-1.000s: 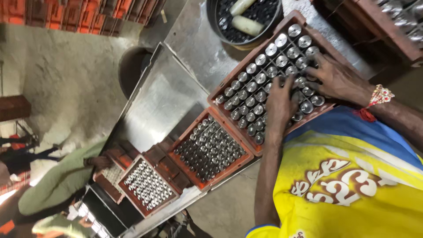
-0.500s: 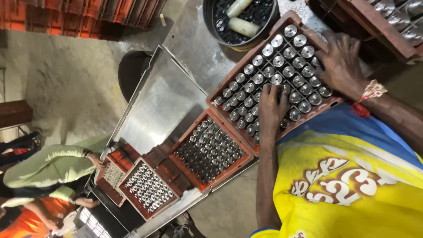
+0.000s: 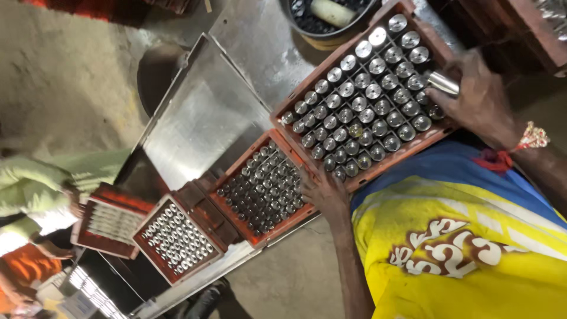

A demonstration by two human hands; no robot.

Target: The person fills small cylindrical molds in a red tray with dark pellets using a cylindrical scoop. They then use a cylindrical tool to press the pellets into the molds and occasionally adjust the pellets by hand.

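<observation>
Fingers of the left hand curl loosely over the near rim of the big crate, touching its edge where it meets the middle crate; nothing is grasped, only pressed against. Right hand sits at the crate's right end, fingers closed round one steel cup, which lies tilted on its side above the grid. A red thread band circles that wrist.

Big crate: red-brown, divided into cells, most holding one upright cup, mouths shiny. It rests on the steel counter, tilted diagonally in view.

Middle crate touches the big crate's left end; finer grid, smaller dark metal pieces, detail too small to tell. Further left, a small crate with bright pieces, apart from the middle one by a dark holder.

Beyond: a black bowl past the big crate's far side, holding dark pieces and a pale cylinder. At far left, another person's hand in a pale green sleeve holds a fourth crate.
</observation>
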